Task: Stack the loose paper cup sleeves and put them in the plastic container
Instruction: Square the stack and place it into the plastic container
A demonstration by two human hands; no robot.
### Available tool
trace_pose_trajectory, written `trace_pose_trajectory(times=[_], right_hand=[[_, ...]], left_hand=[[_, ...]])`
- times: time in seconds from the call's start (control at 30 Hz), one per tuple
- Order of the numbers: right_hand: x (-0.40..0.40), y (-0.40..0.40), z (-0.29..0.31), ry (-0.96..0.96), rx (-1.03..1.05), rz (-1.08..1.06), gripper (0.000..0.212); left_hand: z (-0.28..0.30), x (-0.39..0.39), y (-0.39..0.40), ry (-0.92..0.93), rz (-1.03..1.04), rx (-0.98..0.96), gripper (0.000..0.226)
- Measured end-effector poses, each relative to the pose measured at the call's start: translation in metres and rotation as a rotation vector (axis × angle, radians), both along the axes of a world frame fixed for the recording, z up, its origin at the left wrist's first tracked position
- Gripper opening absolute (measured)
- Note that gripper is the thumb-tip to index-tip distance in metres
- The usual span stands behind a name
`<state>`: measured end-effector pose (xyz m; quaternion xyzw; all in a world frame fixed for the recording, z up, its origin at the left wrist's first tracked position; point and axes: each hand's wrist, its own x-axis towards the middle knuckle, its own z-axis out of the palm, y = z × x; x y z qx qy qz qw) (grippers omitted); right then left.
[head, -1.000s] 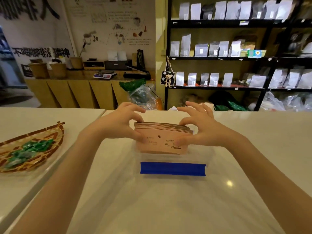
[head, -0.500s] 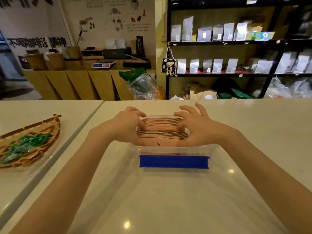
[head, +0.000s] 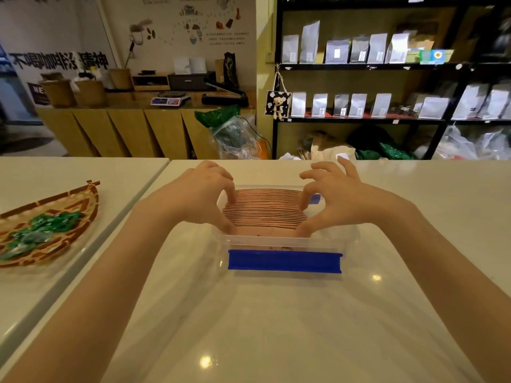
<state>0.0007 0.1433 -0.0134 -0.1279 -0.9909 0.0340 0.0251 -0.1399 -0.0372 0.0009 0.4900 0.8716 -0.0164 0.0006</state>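
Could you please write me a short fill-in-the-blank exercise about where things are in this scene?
1. The stack of brown paper cup sleeves sits inside the clear ____ container.
2. The left hand and right hand touch the stack at its two ____.
3. The latch on the container's near wall is coloured ____.
4. The woven bamboo tray on the left holds ____ wrapped items.

Missing words: plastic; ends; blue; green

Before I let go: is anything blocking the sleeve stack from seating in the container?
Nothing visible. The sleeve stack already sits inside the clear container, held by the left hand and right hand; no lid covers it.
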Motion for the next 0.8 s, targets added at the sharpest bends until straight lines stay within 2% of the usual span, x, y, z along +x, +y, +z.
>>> trace_pose_trajectory(times=[0.37, 0.57, 0.7, 0.8], right_hand=[[0.0043, 0.0024, 0.0035, 0.038, 0.001, -0.022, 0.035], [0.0032, 0.0001, -0.0016, -0.092, -0.011, -0.031, 0.028], [0.0000, -0.0058, -0.0026, -0.030, -0.010, -0.014, 0.025], [0.0005, -0.0064, -0.0019, -0.054, -0.004, -0.025, 0.026]], left_hand=[[0.0015, 0.0024, -0.0006, 0.020, 0.043, -0.038, 0.048], [-0.0008, 0.0049, 0.0026, 0.015, 0.047, -0.067, 0.046], [-0.0038, 0.0051, 0.0050, 0.030, 0.031, -0.061, 0.047], [-0.0043, 0.0044, 0.0052, 0.032, 0.039, -0.053, 0.046]])
